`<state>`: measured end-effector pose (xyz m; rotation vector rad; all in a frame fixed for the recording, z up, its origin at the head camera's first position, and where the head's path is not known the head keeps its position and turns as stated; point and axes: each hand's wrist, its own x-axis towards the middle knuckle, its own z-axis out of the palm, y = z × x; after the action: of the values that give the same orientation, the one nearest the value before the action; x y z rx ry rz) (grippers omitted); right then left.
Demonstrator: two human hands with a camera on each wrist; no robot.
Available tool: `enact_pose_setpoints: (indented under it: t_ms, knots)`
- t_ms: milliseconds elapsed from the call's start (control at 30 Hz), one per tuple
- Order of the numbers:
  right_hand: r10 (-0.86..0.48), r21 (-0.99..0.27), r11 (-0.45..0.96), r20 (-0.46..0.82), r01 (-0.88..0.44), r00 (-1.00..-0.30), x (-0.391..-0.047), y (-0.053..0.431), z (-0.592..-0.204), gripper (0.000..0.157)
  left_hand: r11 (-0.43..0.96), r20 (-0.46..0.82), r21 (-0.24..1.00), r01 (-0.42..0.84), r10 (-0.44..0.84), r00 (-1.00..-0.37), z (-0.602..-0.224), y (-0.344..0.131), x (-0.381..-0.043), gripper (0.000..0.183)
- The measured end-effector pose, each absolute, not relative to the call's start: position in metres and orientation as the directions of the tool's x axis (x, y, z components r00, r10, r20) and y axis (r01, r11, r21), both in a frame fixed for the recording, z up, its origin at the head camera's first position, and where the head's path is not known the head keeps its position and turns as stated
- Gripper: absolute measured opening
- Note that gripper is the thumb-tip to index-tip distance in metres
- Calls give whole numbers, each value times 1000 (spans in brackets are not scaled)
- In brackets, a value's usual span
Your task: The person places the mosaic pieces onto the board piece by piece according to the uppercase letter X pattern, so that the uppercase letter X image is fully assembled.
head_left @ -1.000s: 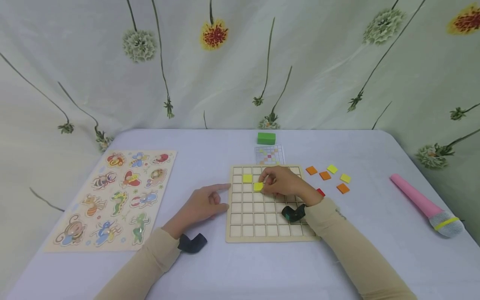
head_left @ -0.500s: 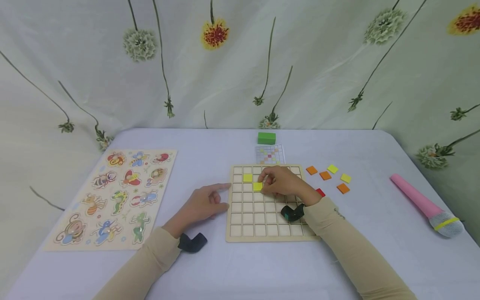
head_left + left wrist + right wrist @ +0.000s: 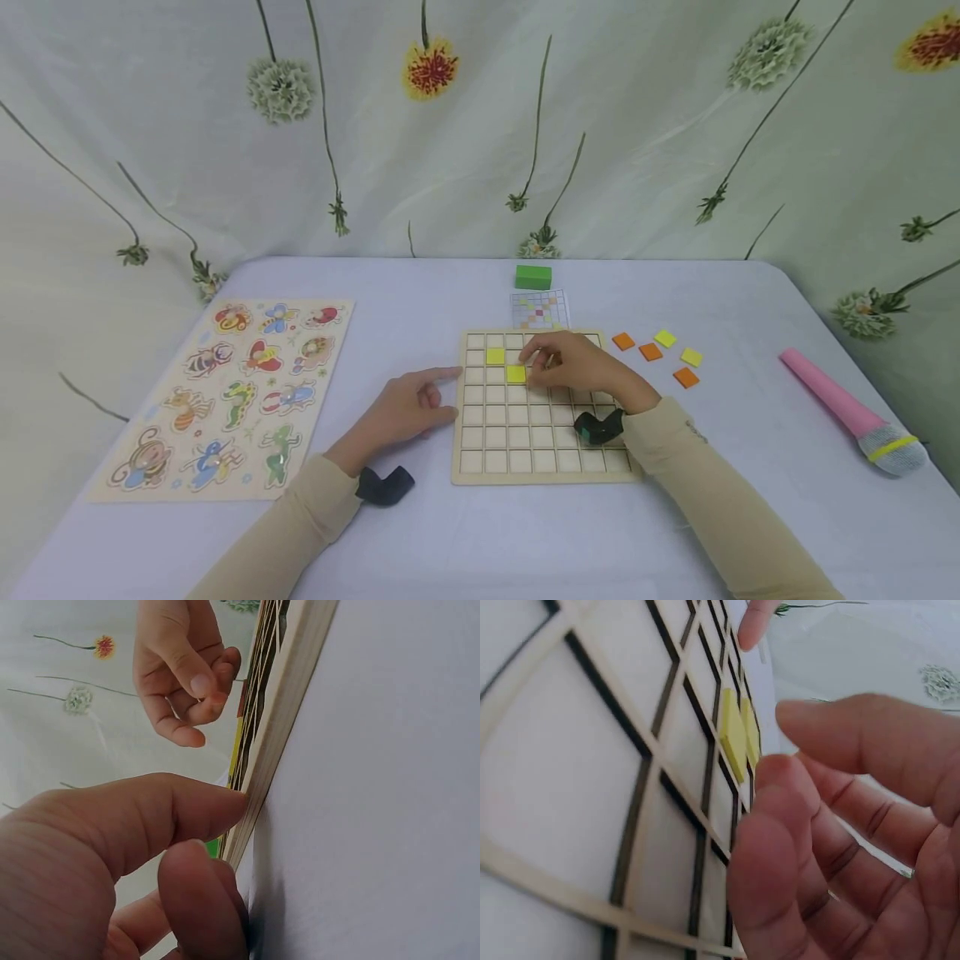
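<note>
A wooden grid board [image 3: 480, 478] lies mid-table with two yellow square tiles in its upper left part. One yellow tile [image 3: 495, 357] sits in a cell; the other yellow tile [image 3: 516, 374] is a row lower and one column right, and looks slightly raised in the right wrist view. My right hand [image 3: 573, 362] hovers just right of that second tile, thumb and fingertips parted, holding nothing. At the board's left edge, my left hand [image 3: 405, 407] touches the side with thumb and index finger, its other fingers curled in. The left wrist view shows a digit against the wooden edge [image 3: 281, 750].
Loose orange tiles [image 3: 623, 342] and yellow tiles [image 3: 692, 357] lie right of the board. Behind it are a printed pattern card [image 3: 540, 310] and a green block [image 3: 533, 277]. An insect puzzle board [image 3: 255, 400] lies left, a pink toy microphone [image 3: 840, 400] far right.
My right hand has let go of the second yellow tile and shifted slightly right, its forearm now hiding the red tile. My left hand has not moved.
</note>
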<state>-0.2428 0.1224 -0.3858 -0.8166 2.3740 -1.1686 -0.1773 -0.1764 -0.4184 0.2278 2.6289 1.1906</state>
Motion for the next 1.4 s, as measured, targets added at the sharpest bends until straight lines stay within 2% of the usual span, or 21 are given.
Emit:
enact_pose_setpoints:
  t_ms: [133,467,900,1133,1400]
  knots:
    - [-660,-827,453,-61,-333,-749,-244,134,-383,29,659,-166,751,31,233,-958,-419,-176,-178,63]
    - [-622,-880,408,-73,-244,-779,-252,160,-374,34,657,-158,753,36,234,-959,-419,-176,-177,63]
    - [-385,-869,491,-160,-55,-909,-261,204,-370,39,653,-163,757,30,233,-959,-417,-176,-176,63]
    - [-291,-879,478,-150,-8,-945,-265,228,-378,43,655,-162,755,33,235,-958,-417,-175,-177,63]
    - [-238,-846,533,-134,-14,-962,-269,242,-391,37,658,-153,751,46,241,-958,-418,-176,-177,64]
